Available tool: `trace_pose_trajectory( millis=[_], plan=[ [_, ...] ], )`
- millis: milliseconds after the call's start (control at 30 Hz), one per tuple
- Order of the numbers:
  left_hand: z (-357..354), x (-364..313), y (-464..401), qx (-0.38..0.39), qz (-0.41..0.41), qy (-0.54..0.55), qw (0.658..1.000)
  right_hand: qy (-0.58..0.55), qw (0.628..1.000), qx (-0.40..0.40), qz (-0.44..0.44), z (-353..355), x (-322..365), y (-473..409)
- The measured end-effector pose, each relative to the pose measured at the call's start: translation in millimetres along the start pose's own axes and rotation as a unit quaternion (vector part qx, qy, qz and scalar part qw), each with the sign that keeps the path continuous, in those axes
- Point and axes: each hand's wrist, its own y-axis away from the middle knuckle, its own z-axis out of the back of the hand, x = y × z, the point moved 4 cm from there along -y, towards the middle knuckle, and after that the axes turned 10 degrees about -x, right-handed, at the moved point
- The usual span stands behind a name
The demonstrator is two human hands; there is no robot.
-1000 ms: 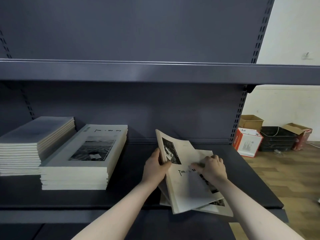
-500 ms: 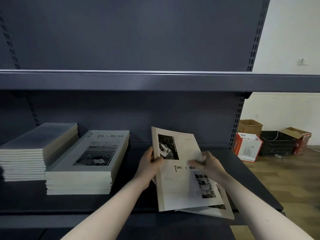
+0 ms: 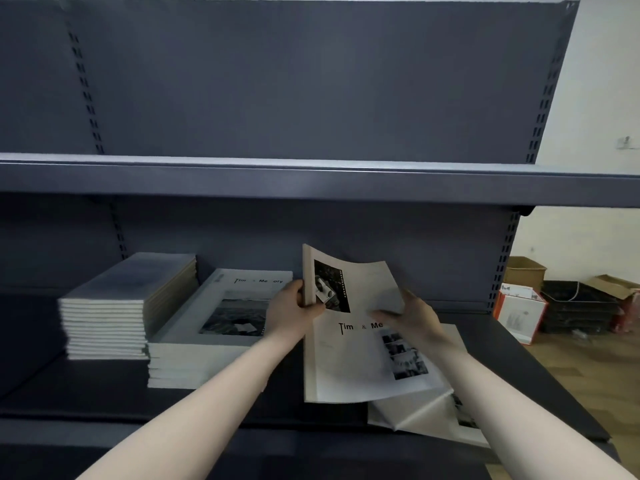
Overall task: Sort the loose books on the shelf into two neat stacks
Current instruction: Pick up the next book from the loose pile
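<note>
A pale book (image 3: 349,362) with black photos and a "Time & Memory" title is lifted off the dark shelf (image 3: 104,393), tilted up at its far end. My left hand (image 3: 294,308) grips its left spine edge. My right hand (image 3: 412,317) holds its right side, fingers over the cover. Beneath it another loose book (image 3: 426,419) lies askew near the shelf's front right. At the left stand two stacks: a grey-covered stack (image 3: 107,317) and a shorter stack (image 3: 221,334) topped by the same title.
An upper shelf board (image 3: 311,181) overhangs the work area. The shelf's right end drops off to a wooden floor (image 3: 588,393). Cardboard boxes (image 3: 519,310) and a dark crate (image 3: 578,306) sit against the far wall.
Both hands have raised the top book off the loose pile and shifted it slightly left. The camera has tilted upward, showing more of the upper shelf.
</note>
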Motion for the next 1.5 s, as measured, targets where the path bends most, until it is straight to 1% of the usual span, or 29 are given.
trace_pose_trajectory(
  millis=[100, 233, 400, 533, 733, 867, 1000, 1133, 1300, 1500],
  plan=[
    [22.4, 1.7, -9.4, -0.013, -0.013, -0.023, 1.000, -0.005, 1.000, -0.005, 0.016, -7.8, 25.0, 0.1],
    [54.2, 10.6, -21.9, -0.029, -0.004, -0.025, 0.999, -0.017, 0.999, -0.002, 0.032, -24.6, 55.8, -0.6],
    [92.9, 32.3, -32.8, -0.044, 0.000, -0.057, 0.997, -0.027, 0.999, 0.030, 0.032, -58.2, 86.6, 2.8],
    [121.9, 53.8, -41.6, -0.051, 0.007, -0.103, 0.993, -0.019, 0.998, 0.061, 0.022, -91.6, 106.7, 5.3],
    [149.8, 84.5, -50.0, -0.057, 0.007, -0.149, 0.987, -0.009, 0.996, 0.087, 0.015, -132.8, 125.4, 8.9],
    [157.9, 107.0, -60.8, -0.053, 0.015, -0.160, 0.986, 0.003, 0.995, 0.097, 0.002, -150.4, 133.6, 10.9],
    [155.3, 119.8, -67.8, -0.048, 0.004, -0.168, 0.985, -0.002, 0.994, 0.103, -0.024, -160.7, 132.6, 16.2],
    [153.3, 132.2, -74.2, -0.039, -0.002, -0.189, 0.981, -0.007, 0.996, 0.084, -0.023, -165.6, 130.1, 18.5],
    [146.9, 143.4, -80.2, -0.032, -0.028, -0.230, 0.972, -0.014, 0.997, 0.061, -0.043, -172.4, 123.6, 18.6],
    [141.0, 147.6, -86.2, -0.032, -0.032, -0.297, 0.954, 0.016, 0.998, 0.046, -0.048, -180.8, 119.8, 7.1]
  ],
)
